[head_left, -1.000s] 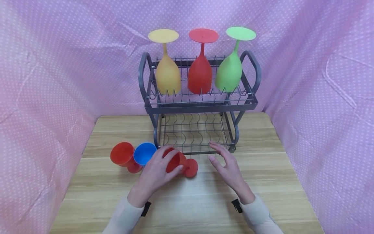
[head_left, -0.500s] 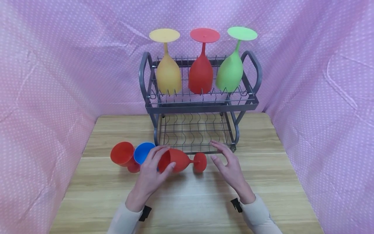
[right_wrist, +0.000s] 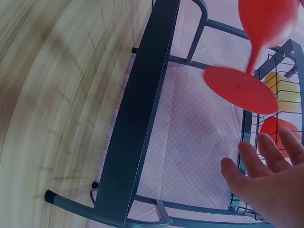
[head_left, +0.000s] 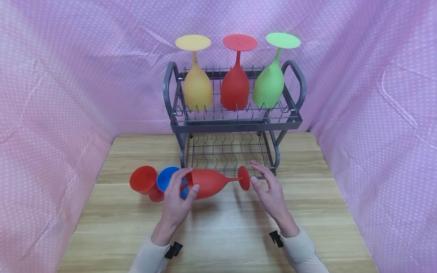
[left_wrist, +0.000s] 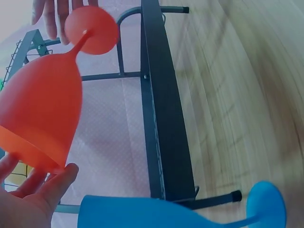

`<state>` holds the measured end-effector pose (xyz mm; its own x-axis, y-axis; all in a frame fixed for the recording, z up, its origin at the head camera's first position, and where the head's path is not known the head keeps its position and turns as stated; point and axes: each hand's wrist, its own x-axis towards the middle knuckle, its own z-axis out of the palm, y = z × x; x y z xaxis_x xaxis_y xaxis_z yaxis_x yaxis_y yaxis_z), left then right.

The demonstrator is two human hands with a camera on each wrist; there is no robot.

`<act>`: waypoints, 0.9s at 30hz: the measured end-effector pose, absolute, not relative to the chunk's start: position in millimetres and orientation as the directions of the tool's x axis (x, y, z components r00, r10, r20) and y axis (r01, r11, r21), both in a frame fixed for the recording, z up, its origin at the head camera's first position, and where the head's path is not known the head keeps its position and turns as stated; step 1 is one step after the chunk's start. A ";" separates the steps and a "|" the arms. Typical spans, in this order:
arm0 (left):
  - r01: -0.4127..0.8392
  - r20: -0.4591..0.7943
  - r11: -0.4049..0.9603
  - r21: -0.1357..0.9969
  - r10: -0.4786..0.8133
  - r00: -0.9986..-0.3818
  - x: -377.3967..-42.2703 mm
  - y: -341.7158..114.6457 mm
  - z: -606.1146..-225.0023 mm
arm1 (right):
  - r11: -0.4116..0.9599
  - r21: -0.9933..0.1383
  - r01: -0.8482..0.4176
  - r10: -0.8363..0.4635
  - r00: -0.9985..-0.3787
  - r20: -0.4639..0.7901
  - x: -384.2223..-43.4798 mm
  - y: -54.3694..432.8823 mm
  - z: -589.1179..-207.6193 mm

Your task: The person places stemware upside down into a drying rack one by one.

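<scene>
My left hand (head_left: 177, 201) grips a red plastic goblet (head_left: 209, 183) by its rim, with thumb and fingers on either side. The goblet lies on its side in the air, its foot pointing right. My right hand (head_left: 272, 193) is held with fingers spread and bent a little, just beside the goblet's foot; in the right wrist view a gap shows between them. A blue goblet (head_left: 167, 177) stands partly hidden behind my left hand, and another red goblet (head_left: 143, 179) is left of it.
Behind my hands stands a dark two-tier dish rack (head_left: 235, 126). Upside down on its upper tier are a yellow goblet (head_left: 197, 89), a red goblet (head_left: 235, 89) and a green goblet (head_left: 269, 87). Pink dotted cloth (head_left: 68, 94) surrounds the wooden table (head_left: 218, 242).
The held red goblet has risen and turned so that its foot swings up to the right, near my right hand. My left hand has shifted slightly left; the right hand has barely moved.
</scene>
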<state>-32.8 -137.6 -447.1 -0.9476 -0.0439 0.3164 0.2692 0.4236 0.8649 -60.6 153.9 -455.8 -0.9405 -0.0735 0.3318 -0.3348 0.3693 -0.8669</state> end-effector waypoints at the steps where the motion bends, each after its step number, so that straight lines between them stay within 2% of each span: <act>1: 0.262 0.308 0.404 0.877 -0.052 -0.950 -33.0 -136.7 -447.3 | 0.361 -0.871 -0.333 -0.068 -0.941 0.332 -61.1 154.0 -455.9; 16: 0.293 0.315 0.146 0.945 -0.165 -0.935 -40.1 -117.8 -450.6 | 0.124 -0.961 -0.246 0.011 -0.968 0.249 -63.1 147.1 -453.3; 22: 0.299 0.299 0.029 0.954 -0.181 -0.937 -44.0 -110.0 -451.3 | 0.060 -0.983 -0.171 0.016 -0.985 0.172 -62.5 144.2 -457.4; 27: 0.279 0.269 -0.019 0.960 -0.212 -0.940 -45.8 -102.5 -449.3 | 0.005 -0.992 -0.129 0.013 -0.992 0.129 -60.9 137.9 -460.4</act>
